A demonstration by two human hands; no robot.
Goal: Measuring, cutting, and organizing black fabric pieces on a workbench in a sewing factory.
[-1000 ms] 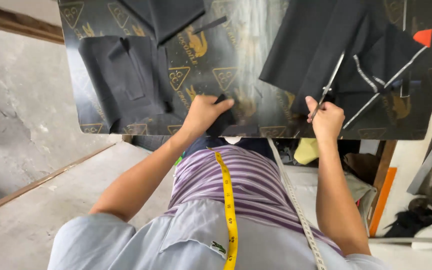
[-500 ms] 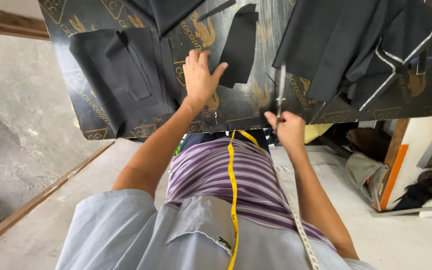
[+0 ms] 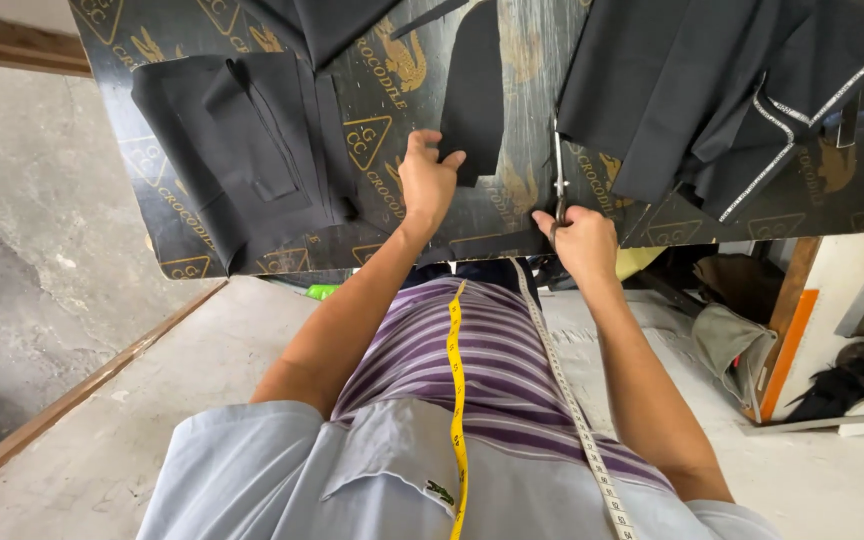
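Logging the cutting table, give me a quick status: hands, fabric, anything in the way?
Left hand flat on the small black fabric piece. Right hand grips scissors, blades closed. Larger black garment close beside the scissors.

The scissors' handles are hidden inside the right hand's fingers; beyond the fingertips, dark garments are cut off by the frame's edge.

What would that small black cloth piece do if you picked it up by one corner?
The small black cloth piece would probably droop, since it lies thin and flat like the folded dark fabric nearby. It likely weighs little. The left hand pins its edge, so it may slide on the board.
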